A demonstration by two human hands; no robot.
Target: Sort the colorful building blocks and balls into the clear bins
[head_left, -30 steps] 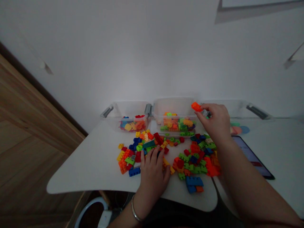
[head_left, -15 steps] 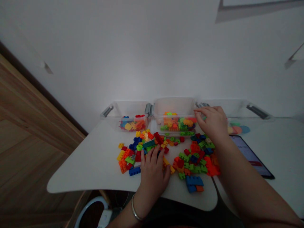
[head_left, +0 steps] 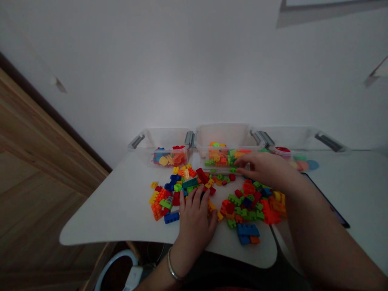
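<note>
Plastic building bricks, loose, in two heaps on the white desk; that is what I have on my feed, nearest first.

Item: left hand, palm down, fingers spread, fingertips on bricks between the heaps. I cannot tell whether anything sits under the palm. A metal bangle circles the wrist.

Item: right hand, fingers close together and stretched forward, over the right heap, tips just at the front of the middle bin. No brick shows in its grip.

Item: blue bricks, stacked at the near edge of the right heap.

Item: left heap, orange, yellow, blue and green, just beside the left hand.

Item: tablet, on the right, mostly behind my right forearm.

Item: three transparent plastic bins in a row at the far edge: left and middle hold bricks; right holds a red lid.

Item: pastel discs, beyond the right bin's front.

Item: white wall, behind everything.
</note>
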